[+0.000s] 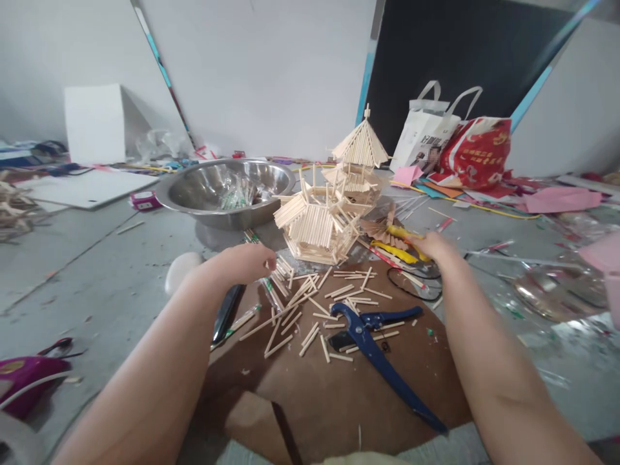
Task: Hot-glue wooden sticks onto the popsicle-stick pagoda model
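My left hand (252,261) hovers with curled fingers beside a scatter of short wooden sticks (310,310); whatever it may hold is hidden. At the right, my right hand (434,248) has its fingers closed at the end of a yellow-handled tool (394,250), whose exact kind does not show. Between the hands stands a pavilion-like model made of sticks (310,226), with a taller, pointed-roof stick model (361,148) behind it. Blue-handled cutters (378,361) lie open across the brown board (310,400) in front of me.
A steel basin (184,210) with wrapped sticks stands back left. A dark-handled knife (228,313) lies under my left wrist. A purple device (24,384) sits far left. White (421,132) and red (477,155) bags stand at the back right, near coloured paper (562,200).
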`<action>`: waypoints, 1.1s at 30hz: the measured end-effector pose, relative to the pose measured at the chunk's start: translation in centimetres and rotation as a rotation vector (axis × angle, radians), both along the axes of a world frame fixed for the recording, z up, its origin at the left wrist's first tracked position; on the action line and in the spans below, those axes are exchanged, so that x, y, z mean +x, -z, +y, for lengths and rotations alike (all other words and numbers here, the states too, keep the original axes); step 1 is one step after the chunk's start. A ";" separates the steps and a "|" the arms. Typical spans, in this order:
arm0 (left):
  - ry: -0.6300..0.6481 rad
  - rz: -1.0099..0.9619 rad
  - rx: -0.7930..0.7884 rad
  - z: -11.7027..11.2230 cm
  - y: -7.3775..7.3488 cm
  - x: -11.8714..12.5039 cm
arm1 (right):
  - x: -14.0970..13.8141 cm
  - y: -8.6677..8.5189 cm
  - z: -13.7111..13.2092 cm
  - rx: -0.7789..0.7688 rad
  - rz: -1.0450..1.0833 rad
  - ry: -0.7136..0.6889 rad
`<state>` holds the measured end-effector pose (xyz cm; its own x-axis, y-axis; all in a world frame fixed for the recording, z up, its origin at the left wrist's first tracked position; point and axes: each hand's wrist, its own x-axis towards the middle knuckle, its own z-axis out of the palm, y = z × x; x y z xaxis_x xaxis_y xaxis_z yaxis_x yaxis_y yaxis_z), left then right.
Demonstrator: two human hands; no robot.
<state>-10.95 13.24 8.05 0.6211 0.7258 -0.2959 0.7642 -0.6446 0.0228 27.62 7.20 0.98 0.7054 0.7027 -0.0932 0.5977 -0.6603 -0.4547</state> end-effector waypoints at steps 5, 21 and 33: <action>-0.005 0.088 0.004 -0.6 0.9 1.3 | -0.6 -0.8 -0.2 -0.111 -0.188 -0.018; 0.021 0.024 0.166 1.9 4.4 -0.3 | -6.0 -6.7 -2.6 0.254 -0.204 -0.386; -0.089 0.033 0.284 1.6 4.1 0.2 | -7.3 -7.0 -3.2 0.359 -0.025 -0.576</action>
<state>-10.80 14.81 3.95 0.5445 0.8337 -0.0916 0.8155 -0.5518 -0.1746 20.31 4.03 8.00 0.2082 0.9513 0.2274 0.8220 -0.0442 -0.5678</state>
